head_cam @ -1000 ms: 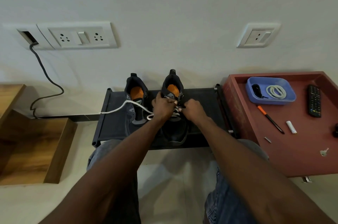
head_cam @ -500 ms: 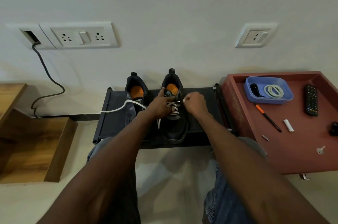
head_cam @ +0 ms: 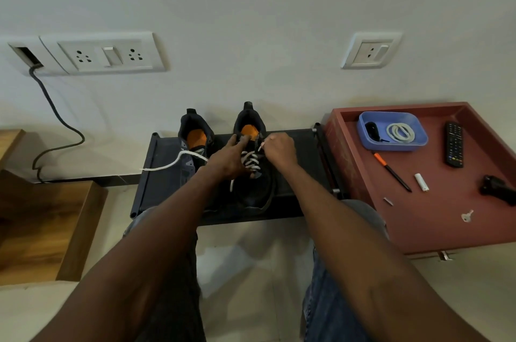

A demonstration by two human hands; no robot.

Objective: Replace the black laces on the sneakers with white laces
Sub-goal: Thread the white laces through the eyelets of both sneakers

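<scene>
My left hand (head_cam: 227,158) pressed with straight fingers on the tongue of the right sneaker (head_cam: 252,163) to steady it, while my right hand (head_cam: 277,147) pinched the white lace (head_cam: 250,162) end at the top eyelet. Two sneakers stood on the black rack (head_cam: 301,151); the left sneaker (head_cam: 194,140) trailed one loose white lace (head_cam: 170,165).

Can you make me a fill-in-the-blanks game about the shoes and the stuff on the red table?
1. The insoles inside the sneakers are ____.
2. The lace criss-crossed on the right sneaker is ____.
3. The coiled white cord lies in a ____ tray.
4. The remote lies on the ____ table.

Missing words: orange; white; blue; red
</scene>
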